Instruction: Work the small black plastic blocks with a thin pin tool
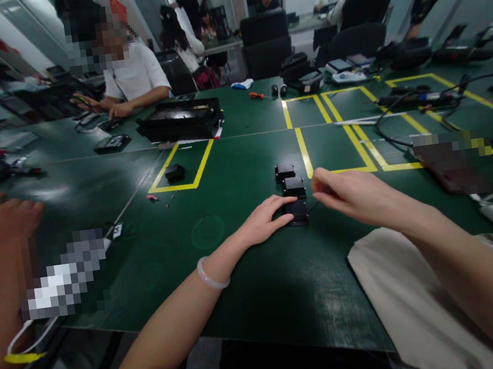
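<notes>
Three small black box-like parts stand in a row on the green table. The thumb and fingers of my left hand (264, 221) hold the nearest black part (297, 213) from its left side. Just beyond it are the middle black part (293, 187) and the far black part (285, 171). To their right, my right hand (343, 193) is closed in a pinch. A thin dark line runs from its fingertips toward the nearest part; what it is, I cannot make out.
Yellow tape outlines (303, 153) mark the green table (247, 293). A black tray-like case (181, 120) stands beyond, with a small black piece (174, 172) nearer. Cables (379, 124) lie right, beside a beige cloth (405, 284). Another person's hand (8, 219) is at left.
</notes>
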